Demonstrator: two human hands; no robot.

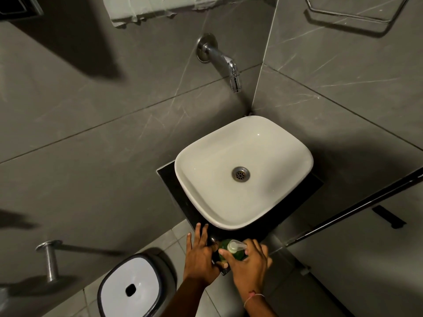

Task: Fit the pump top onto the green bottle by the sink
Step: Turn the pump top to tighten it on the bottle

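The sink (243, 170) looks like glossy white ceramic on a dark polished tabletop (170, 184). Far behind it, the tap (225, 62) is shiny chromed metal. The green bottle (231, 251) is translucent plastic, its pump top (237, 245) pale smooth plastic. Wall tiles (103, 133) are matt grey stone.

Left hand (198, 257) flat, fingers (202, 234) spread — right hand (248, 265) curled in a grasp

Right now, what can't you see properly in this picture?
- Bottle, head view: mostly hidden by the right hand and left hand.
- Pump top, head view: too small to tell if it is screwed tight.
- Bottle base on the counter: hidden by both hands.
- Bin: cut off by the bottom edge.
- Towel: cut off by the top edge.
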